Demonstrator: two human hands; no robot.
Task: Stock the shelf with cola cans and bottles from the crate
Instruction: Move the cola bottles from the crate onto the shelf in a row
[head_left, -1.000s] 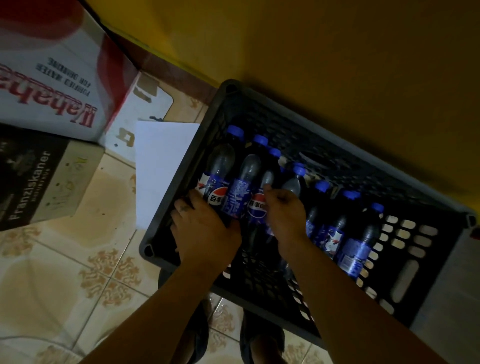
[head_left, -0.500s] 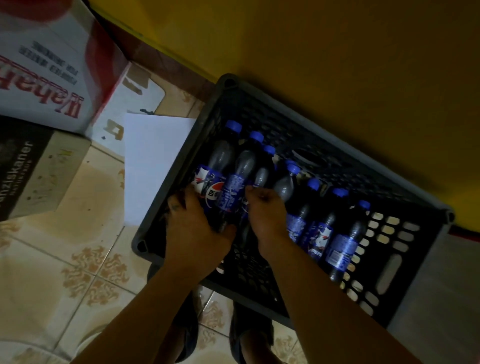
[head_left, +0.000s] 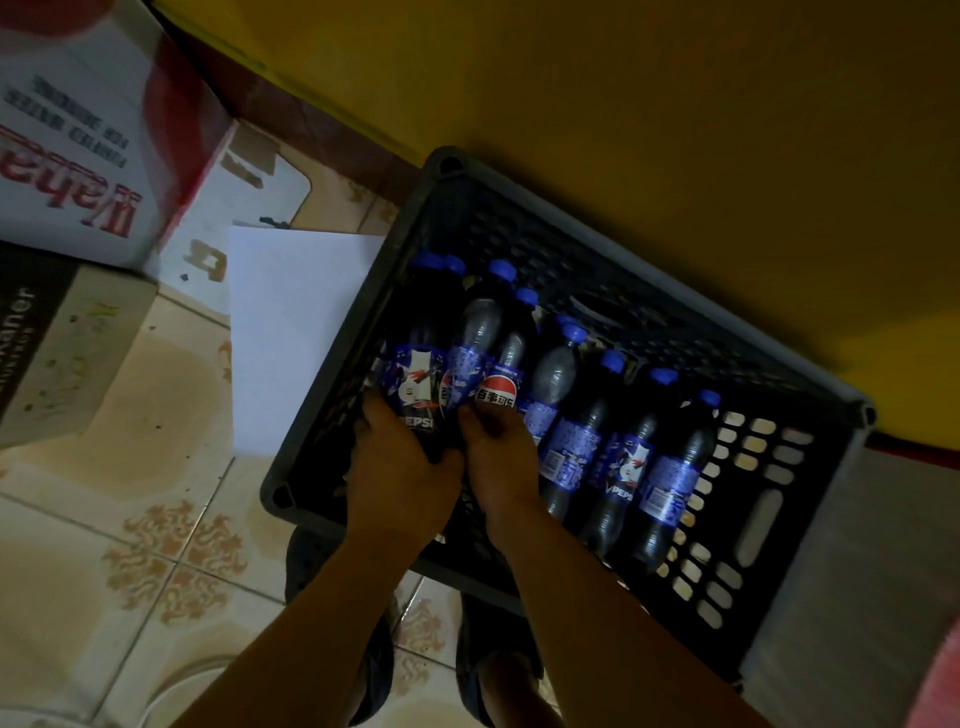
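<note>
A dark plastic crate (head_left: 587, 244) stands on the tiled floor against a yellow wall, holding several cola bottles with blue caps and blue labels. My left hand (head_left: 400, 467) grips the lower part of the leftmost cola bottle (head_left: 415, 374), which is raised above the others. My right hand (head_left: 501, 452) holds the bottom of the neighbouring cola bottles (head_left: 498, 364), also lifted. Several more bottles (head_left: 623, 457) lie side by side in the crate to the right of my hands.
A white and red cardboard box (head_left: 88, 135) and a dark-printed carton (head_left: 47, 353) sit on the floor at left. A white sheet (head_left: 291, 332) lies beside the crate. A grey surface (head_left: 852, 587) borders the crate on the right. My feet are below the crate.
Both hands have closed on bottles at the crate's left side and lifted them up toward me; their labels now face the camera.
</note>
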